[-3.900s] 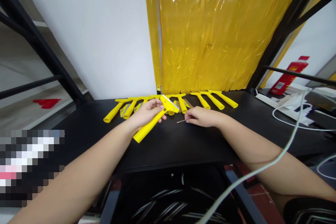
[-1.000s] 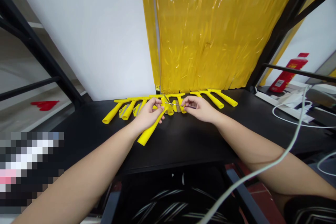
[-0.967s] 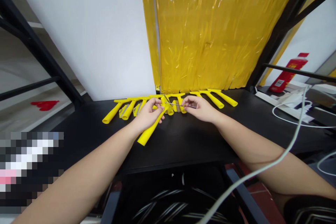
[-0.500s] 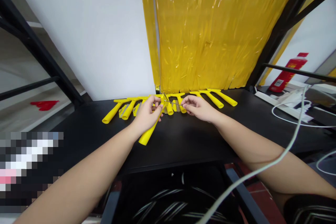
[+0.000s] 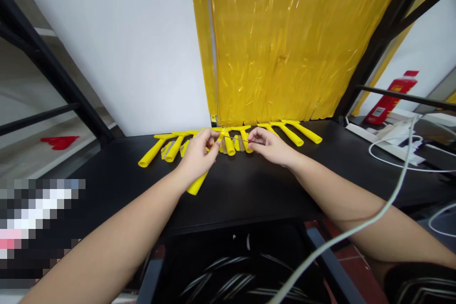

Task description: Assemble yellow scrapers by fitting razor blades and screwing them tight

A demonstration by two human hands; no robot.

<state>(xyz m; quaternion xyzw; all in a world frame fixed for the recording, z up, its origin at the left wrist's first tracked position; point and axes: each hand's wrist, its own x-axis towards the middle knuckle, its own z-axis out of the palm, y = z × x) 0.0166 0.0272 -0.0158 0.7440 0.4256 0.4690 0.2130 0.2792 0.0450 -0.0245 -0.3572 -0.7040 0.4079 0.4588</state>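
Observation:
My left hand (image 5: pixel 201 149) is closed round a yellow T-shaped scraper (image 5: pixel 197 186), its hollow handle end sticking out below the palm toward me. The scraper's head is partly hidden by my fingers. My right hand (image 5: pixel 269 146) pinches a thin screwdriver (image 5: pixel 237 139) with a slim metal shaft and a dark reddish grip. Its shaft points left and meets the scraper's head near my left fingertips. Behind both hands, several more yellow scrapers (image 5: pixel 149 154) lie in a row along the back of the black table (image 5: pixel 242 190).
A white panel (image 5: pixel 142 57) and a yellow plastic strip curtain (image 5: pixel 285 47) rise behind the table. At the right are a red bottle (image 5: pixel 390 97), white power strips (image 5: pixel 384 142) and a pale cable (image 5: pixel 342 237) crossing over my right forearm. Black frame posts (image 5: pixel 64 71) flank the table.
The screwdriver's grip now shows in my right hand, where mostly its metal shaft showed before. The scraper in my left hand has turned slightly, its head more covered.

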